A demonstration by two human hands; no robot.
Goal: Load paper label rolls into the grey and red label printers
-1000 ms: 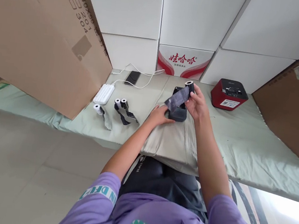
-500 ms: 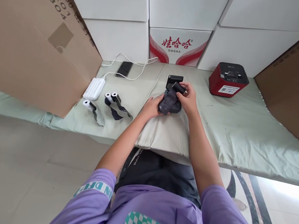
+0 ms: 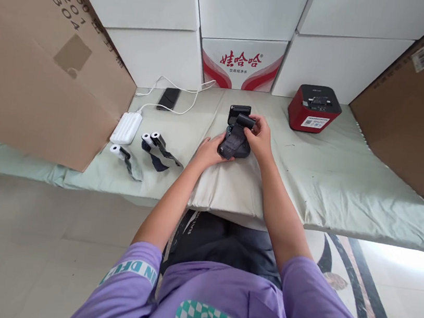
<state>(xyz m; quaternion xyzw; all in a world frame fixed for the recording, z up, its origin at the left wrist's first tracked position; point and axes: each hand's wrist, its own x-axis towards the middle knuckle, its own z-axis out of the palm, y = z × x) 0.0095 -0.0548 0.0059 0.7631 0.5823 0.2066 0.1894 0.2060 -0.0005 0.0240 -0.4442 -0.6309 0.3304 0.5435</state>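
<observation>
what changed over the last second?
Right hand tipped the black roll onto its side and brought it left over the open black device, keeping its grip. Left hand stayed beside the device. Other rolls, red box unmoved.

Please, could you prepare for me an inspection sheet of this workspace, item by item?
Surface: wrinkled pale-green cloth covering.
Things in hand: small dark plastic device, lid raised; dark cylindrical roll, its dark flat strip hanging over the device.
Clutter: three white-and-black rolls with trailing strips; black rectangular phone-like slab; white rectangular block; red-and-black boxy device.
Hands: right hand grips the roll; left hand touches the small device's left side.
Cables: thin white cable, looped, joined to the white block.
Surroundings: brown cardboard boxes both sides; stacked white boxes behind.
</observation>
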